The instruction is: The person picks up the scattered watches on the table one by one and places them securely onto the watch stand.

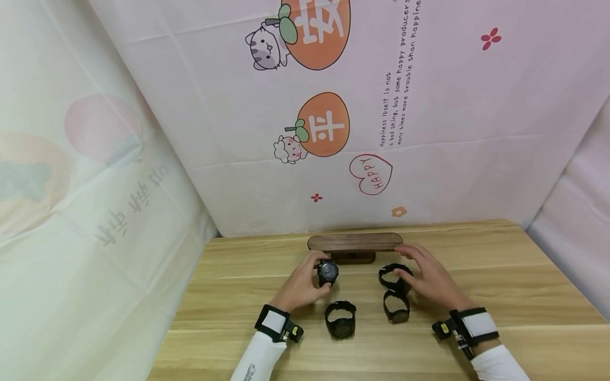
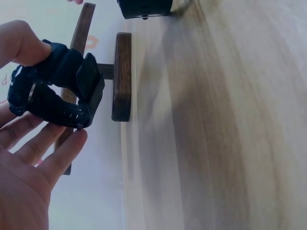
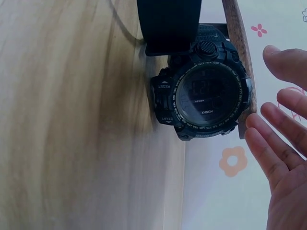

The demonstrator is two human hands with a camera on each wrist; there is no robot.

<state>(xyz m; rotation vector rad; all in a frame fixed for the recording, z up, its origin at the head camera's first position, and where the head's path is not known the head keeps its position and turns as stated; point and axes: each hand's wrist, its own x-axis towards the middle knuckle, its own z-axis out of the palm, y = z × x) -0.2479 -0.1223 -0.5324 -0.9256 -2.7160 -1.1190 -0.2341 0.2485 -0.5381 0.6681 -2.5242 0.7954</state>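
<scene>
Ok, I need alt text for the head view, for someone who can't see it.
A person's left hand holds a black watch just in front of a dark wooden stand on a light wooden table. The right hand hovers open over a second watch; two more watches lie nearer the person.

— What stands at the middle of the frame, toward the back?
— A dark brown wooden T-shaped stand, its long bar lying level over a small base, on the light wooden counter.
— And lower down?
— Two black wristwatches: one at lower centre, another just to its right.
— Behind everything?
— A pale pink cloth backdrop printed with orange fruit, cartoon cats and a red "HAPPY" heart.
</scene>
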